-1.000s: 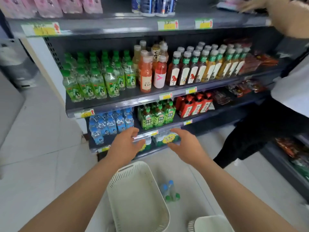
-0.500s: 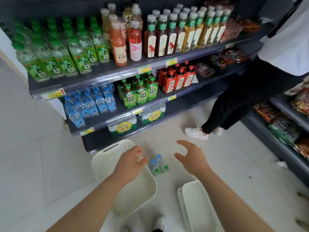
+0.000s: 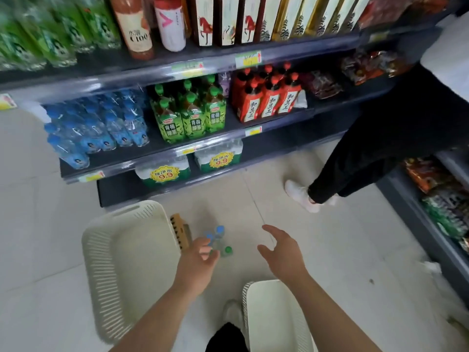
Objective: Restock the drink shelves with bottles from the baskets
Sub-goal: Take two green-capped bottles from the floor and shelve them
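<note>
A few small bottles (image 3: 220, 241) with blue and green caps stand on the floor between two cream baskets. My left hand (image 3: 196, 266) hovers just over them with fingers spread, holding nothing. My right hand (image 3: 283, 252) is open to their right, above the floor. The larger basket (image 3: 111, 262) lies at the left and looks empty; the smaller basket (image 3: 272, 316) sits near my feet. The dark drink shelves (image 3: 198, 144) ahead hold blue-capped water bottles (image 3: 101, 125), green tea bottles (image 3: 191, 114) and red bottles (image 3: 266, 97).
Another person's dark-trousered legs and white shoe (image 3: 300, 195) stand at the right by the shelf. A brown brush-like item (image 3: 181, 231) leans beside the larger basket. A snack shelf (image 3: 444, 207) runs along the right edge. Water multipacks (image 3: 165, 172) fill the bottom shelf.
My view has dropped from the shelves toward the floor. Both hands came down from the lower shelf edge to just over the loose bottles between the baskets.
</note>
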Tool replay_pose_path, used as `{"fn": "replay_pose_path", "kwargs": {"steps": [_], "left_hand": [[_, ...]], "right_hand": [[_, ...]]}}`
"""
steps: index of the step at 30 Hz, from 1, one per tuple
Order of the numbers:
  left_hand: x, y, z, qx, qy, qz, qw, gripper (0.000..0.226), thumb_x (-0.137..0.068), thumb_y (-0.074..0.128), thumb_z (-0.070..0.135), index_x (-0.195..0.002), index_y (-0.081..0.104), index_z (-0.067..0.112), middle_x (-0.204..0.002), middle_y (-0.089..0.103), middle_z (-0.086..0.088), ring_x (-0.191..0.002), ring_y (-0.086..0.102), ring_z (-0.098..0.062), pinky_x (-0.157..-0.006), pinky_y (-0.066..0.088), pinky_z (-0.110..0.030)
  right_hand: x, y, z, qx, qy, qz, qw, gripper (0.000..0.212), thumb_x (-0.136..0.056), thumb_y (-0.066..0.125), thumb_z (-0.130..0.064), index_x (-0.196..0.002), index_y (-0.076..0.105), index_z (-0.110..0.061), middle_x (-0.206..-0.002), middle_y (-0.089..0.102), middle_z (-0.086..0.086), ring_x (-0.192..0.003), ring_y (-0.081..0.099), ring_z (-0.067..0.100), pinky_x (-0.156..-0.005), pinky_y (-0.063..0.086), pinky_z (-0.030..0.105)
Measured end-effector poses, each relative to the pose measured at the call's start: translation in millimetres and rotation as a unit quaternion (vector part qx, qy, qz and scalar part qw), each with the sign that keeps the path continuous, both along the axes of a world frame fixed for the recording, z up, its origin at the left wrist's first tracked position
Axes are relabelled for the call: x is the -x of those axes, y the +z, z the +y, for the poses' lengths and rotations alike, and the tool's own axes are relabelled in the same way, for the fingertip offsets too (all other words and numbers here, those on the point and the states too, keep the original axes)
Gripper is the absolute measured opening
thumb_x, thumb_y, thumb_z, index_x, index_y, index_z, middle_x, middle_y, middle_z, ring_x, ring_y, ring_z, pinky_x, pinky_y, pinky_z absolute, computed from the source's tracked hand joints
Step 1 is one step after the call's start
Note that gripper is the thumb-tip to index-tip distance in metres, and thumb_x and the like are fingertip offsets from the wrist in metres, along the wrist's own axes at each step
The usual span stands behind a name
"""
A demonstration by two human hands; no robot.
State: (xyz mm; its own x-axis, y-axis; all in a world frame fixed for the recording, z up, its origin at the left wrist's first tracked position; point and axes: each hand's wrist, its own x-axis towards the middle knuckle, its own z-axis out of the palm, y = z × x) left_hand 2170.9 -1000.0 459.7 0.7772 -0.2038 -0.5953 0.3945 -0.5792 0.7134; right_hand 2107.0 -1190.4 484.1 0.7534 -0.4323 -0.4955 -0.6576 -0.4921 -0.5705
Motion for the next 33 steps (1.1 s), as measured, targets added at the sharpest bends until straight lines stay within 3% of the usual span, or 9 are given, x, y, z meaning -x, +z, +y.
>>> {"fn": "replay_pose_path", "kwargs": {"steps": [4, 7, 11, 15, 20, 23, 26, 29, 33], "left_hand": [[8, -70, -35, -0.025, 0.071, 0.046, 0.996, 0.038, -0.089, 0.064, 0.014, -0.126, 0.054, 0.008, -0.104, 0.063, -0.005, -0.089, 0.058, -0.017, -0.077, 0.039, -0.021], [5, -137, -48, -0.062, 0.111, 0.083, 0.988, 0.052, -0.086, 0.067, 0.010, -0.134, 0.048, 0.002, -0.118, 0.064, -0.015, -0.100, 0.062, -0.025, -0.085, 0.046, -0.029], [-3, -237, -58, -0.119, 0.111, 0.100, 0.982, 0.066, -0.083, 0.070, 0.012, -0.141, 0.040, 0.004, -0.134, 0.056, -0.016, -0.122, 0.054, -0.028, -0.102, 0.042, -0.036], [-8, -357, -62, -0.158, 0.105, 0.114, 0.975, 0.089, -0.067, 0.081, 0.021, -0.143, 0.033, 0.021, -0.142, 0.047, -0.013, -0.120, 0.055, -0.031, -0.099, 0.047, -0.043], [-6, -472, -65, -0.224, 0.070, 0.072, 0.969, 0.102, -0.064, 0.084, 0.024, -0.147, 0.027, 0.014, -0.145, 0.043, -0.012, -0.129, 0.047, -0.029, -0.106, 0.040, -0.039], [-5, -533, -56, -0.211, 0.116, 0.047, 0.970, 0.101, -0.061, 0.085, 0.019, -0.144, 0.028, 0.013, -0.141, 0.045, -0.014, -0.125, 0.049, -0.036, -0.103, 0.043, -0.046], [-6, -578, -49, -0.190, 0.162, 0.004, 0.968, 0.110, -0.048, 0.086, 0.034, -0.141, 0.026, 0.036, -0.135, 0.051, -0.009, -0.112, 0.058, -0.040, -0.090, 0.051, -0.055], [-9, -589, -57, -0.149, 0.169, -0.025, 0.974, 0.107, -0.049, 0.092, 0.027, -0.140, 0.035, 0.031, -0.133, 0.052, 0.001, -0.114, 0.056, -0.021, -0.099, 0.047, -0.040], [-10, -601, -63, -0.065, 0.198, -0.054, 0.977, 0.093, -0.054, 0.092, 0.011, -0.134, 0.044, 0.018, -0.130, 0.056, -0.003, -0.114, 0.057, -0.022, -0.101, 0.046, -0.037]], "right_hand": [[-2, -70, -39, -0.019, 0.029, 0.016, 0.999, 0.051, -0.086, 0.063, -0.017, -0.135, 0.050, -0.025, -0.137, 0.050, -0.006, -0.110, 0.055, 0.013, -0.091, 0.036, 0.014], [-6, -131, -58, -0.027, 0.055, 0.028, 0.998, 0.054, -0.085, 0.065, -0.016, -0.135, 0.048, -0.026, -0.138, 0.049, -0.007, -0.109, 0.057, 0.021, -0.099, 0.039, 0.022], [-12, -223, -70, -0.028, 0.102, 0.038, 0.994, 0.061, -0.084, 0.066, -0.017, -0.139, 0.041, -0.029, -0.144, 0.042, -0.007, -0.126, 0.045, 0.013, -0.106, 0.034, 0.024], [-22, -320, -73, -0.012, 0.177, 0.063, 0.982, 0.072, -0.086, 0.065, -0.023, -0.147, 0.028, -0.031, -0.153, 0.029, -0.005, -0.139, 0.029, 0.011, -0.114, 0.022, 0.023], [-32, -423, -72, -0.012, 0.224, 0.078, 0.971, 0.083, -0.085, 0.067, -0.025, -0.150, 0.015, -0.032, -0.157, 0.017, -0.001, -0.143, 0.020, 0.015, -0.116, 0.017, 0.024], [-34, -472, -72, -0.019, 0.227, 0.074, 0.971, 0.087, -0.083, 0.070, -0.025, -0.150, 0.015, -0.032, -0.158, 0.016, 0.000, -0.144, 0.019, 0.015, -0.116, 0.019, 0.027], [-36, -510, -74, -0.017, 0.231, 0.072, 0.970, 0.090, -0.081, 0.072, -0.024, -0.150, 0.015, -0.033, -0.158, 0.016, 0.001, -0.143, 0.020, 0.017, -0.116, 0.019, 0.027], [-37, -537, -73, -0.036, 0.220, 0.060, 0.973, 0.093, -0.078, 0.074, -0.021, -0.150, 0.017, -0.034, -0.158, 0.015, -0.001, -0.143, 0.021, 0.017, -0.116, 0.022, 0.032], [-39, -566, -69, -0.069, 0.215, 0.041, 0.973, 0.102, -0.074, 0.078, -0.020, -0.150, 0.013, -0.038, -0.158, 0.015, -0.002, -0.144, 0.020, 0.015, -0.116, 0.025, 0.037]]}}
